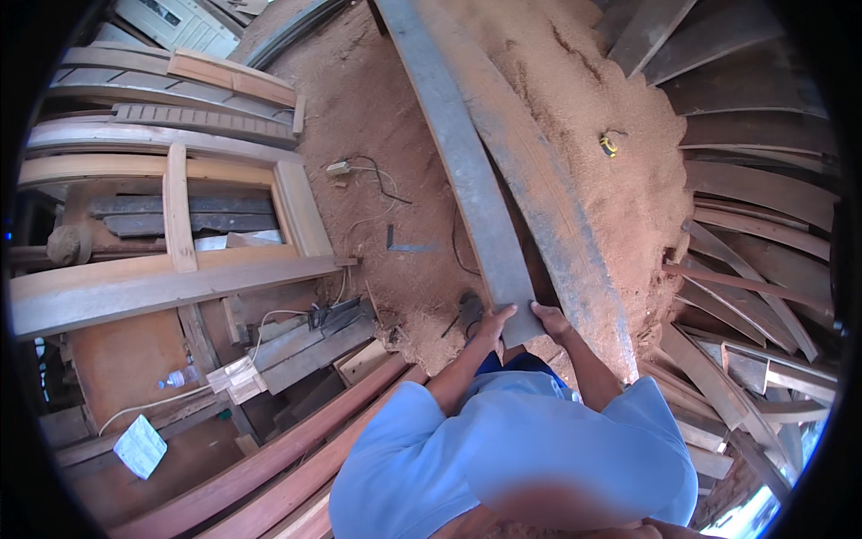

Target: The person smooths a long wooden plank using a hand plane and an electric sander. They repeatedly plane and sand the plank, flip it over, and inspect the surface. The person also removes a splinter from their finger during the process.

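Note:
A long grey wooden board stretches away from my body toward the top of the head view. At its near end my left hand grips the left edge, thumb lying on the upper face. My right hand is closed on the right edge of that end; the fingers of both hands are mostly hidden beneath. Just right of the board lies a wider, dusty plank, with a dark gap between the two near my hands.
On the left is a wooden frame among stacked timber. A metal square and a socket block with a cord lie on sawdust. A yellow tape measure rests right of the planks. Stacked boards line the right side.

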The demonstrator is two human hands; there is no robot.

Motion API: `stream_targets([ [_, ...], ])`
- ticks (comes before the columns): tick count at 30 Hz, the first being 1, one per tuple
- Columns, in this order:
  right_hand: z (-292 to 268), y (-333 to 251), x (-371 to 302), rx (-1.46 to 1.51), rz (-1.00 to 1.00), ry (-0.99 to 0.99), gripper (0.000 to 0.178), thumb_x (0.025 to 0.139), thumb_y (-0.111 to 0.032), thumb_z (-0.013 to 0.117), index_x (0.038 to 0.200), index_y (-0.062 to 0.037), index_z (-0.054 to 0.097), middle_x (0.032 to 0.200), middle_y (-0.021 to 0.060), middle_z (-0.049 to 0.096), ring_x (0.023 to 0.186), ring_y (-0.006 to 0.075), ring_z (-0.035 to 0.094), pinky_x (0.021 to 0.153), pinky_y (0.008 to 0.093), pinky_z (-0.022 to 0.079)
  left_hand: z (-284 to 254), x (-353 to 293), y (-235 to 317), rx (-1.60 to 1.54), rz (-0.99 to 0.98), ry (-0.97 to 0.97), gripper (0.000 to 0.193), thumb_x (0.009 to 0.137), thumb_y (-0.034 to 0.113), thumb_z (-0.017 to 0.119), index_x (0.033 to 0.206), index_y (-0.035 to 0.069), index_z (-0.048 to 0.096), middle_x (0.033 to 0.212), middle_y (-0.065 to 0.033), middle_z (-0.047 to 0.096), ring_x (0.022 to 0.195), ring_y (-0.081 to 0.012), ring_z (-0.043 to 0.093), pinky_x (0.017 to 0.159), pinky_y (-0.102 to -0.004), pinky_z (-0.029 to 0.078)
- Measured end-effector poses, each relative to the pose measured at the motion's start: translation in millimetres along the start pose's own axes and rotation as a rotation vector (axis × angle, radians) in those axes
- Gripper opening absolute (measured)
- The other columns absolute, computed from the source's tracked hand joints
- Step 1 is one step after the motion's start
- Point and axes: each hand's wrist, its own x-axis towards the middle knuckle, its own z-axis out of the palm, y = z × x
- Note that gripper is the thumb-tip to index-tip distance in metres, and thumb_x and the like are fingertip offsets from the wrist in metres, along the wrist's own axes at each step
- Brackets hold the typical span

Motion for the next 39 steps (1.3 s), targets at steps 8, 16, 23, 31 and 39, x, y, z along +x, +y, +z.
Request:
stream_targets([
  [8,53.6,-98.6,-131.0,-0.027,-0.268,0.184,0.058,0.102,-0.048,0.058,0.100,0.0084,0.070,0.089,0.0091,0.067,0.084,0.0151,0.059,0.075,0.0334,0.049,29.5,-118.3,83.4,-0.147,-0.009,-0.406,0.060,0.088,0.029,0.076,0.136,0.002,0.055,0.127,-0.0134,0.065,0.114,-0.0269,0.065,0.098,-0.0438,0.054],
  [16,66.0,-250.1,-261.9,0.379,-0.608,0.010,0.061,0.104,-0.045,0.051,0.129,0.0106,0.058,0.124,0.0234,0.064,0.113,0.0264,0.063,0.098,0.0411,0.049,77.3,-207.1,202.1,-0.243,0.188,-1.123,0.068,0.093,0.022,0.075,0.144,-0.004,0.038,0.130,-0.0198,0.061,0.116,-0.0296,0.067,0.096,-0.0443,0.060],
  [23,143.1,-373.5,-345.5,0.146,-1.488,-0.377,0.049,0.108,-0.036,0.048,0.124,0.0092,0.058,0.111,0.0195,0.067,0.095,0.0253,0.066,0.090,0.0401,0.052,158.5,-285.3,332.3,-0.224,0.747,-1.311,0.055,0.098,0.025,0.069,0.134,-0.005,0.042,0.113,-0.0206,0.068,0.096,-0.0264,0.075,0.080,-0.0371,0.067],
  [31,218.4,-413.9,-364.0,0.433,-1.466,-0.482,0.045,0.112,-0.032,0.039,0.125,0.0067,0.058,0.104,0.0163,0.067,0.091,0.0231,0.064,0.083,0.0368,0.052,165.0,-336.5,366.3,-0.214,0.913,-1.103,0.051,0.091,0.041,0.073,0.116,-0.003,0.064,0.094,-0.0154,0.073,0.081,-0.0223,0.075,0.070,-0.0318,0.066],
  [39,214.9,-413.8,-351.9,0.402,-1.498,-0.554,0.047,0.112,-0.036,0.033,0.141,-0.0033,0.050,0.116,0.0122,0.068,0.099,0.0209,0.066,0.091,0.0409,0.052,162.6,-347.1,373.7,-0.179,0.922,-1.108,0.059,0.091,0.042,0.074,0.125,-0.003,0.059,0.106,-0.0168,0.071,0.082,-0.0217,0.074,0.069,-0.0314,0.063],
])
